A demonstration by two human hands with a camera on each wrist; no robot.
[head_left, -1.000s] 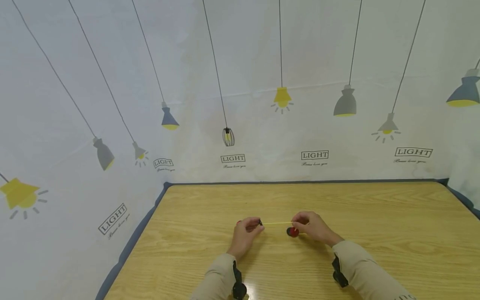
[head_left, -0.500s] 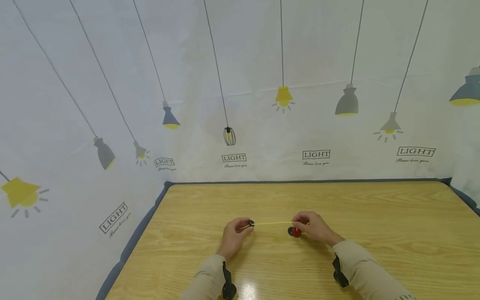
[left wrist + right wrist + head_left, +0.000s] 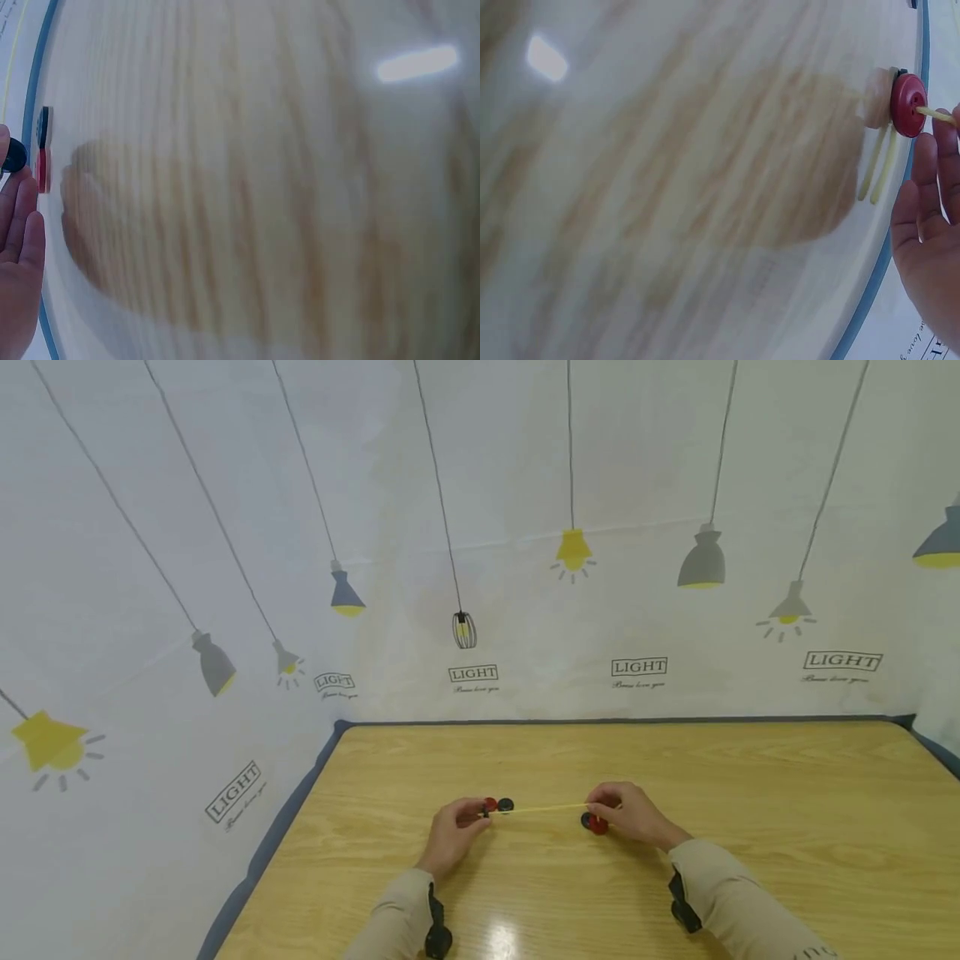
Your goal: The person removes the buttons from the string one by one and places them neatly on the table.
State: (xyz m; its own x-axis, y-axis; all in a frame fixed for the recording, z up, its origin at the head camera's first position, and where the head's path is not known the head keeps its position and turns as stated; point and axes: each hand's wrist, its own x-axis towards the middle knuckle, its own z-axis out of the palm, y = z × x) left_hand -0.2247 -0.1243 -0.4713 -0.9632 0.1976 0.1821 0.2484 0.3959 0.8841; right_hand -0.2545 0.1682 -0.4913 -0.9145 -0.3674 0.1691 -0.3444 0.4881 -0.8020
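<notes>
My left hand [image 3: 448, 835] pinches a small black button [image 3: 15, 156] between thumb and fingers. From it a yellow string [image 3: 540, 808] stretches almost level across to my right hand [image 3: 630, 817], which pinches the string with thumb and fingertips. Below the right fingers hangs a red button [image 3: 908, 105] with the string coming out of its hole. Another black button [image 3: 587, 820] shows partly behind the red one. Just beyond my left fingertips, a loose red button [image 3: 491, 803] and a black button [image 3: 506, 806] lie side by side on the table.
The wooden table [image 3: 675, 902] ends at a dark blue edge along the back and left. Behind it hangs a pale cloth [image 3: 525, 610] printed with lamps. Two yellow string ends [image 3: 885, 165] show below the red button in the right wrist view.
My left hand has moved left with the black button, and a longer stretch of string spans between the hands. The loose red and black buttons have come into sight. My right hand stays nearly still.
</notes>
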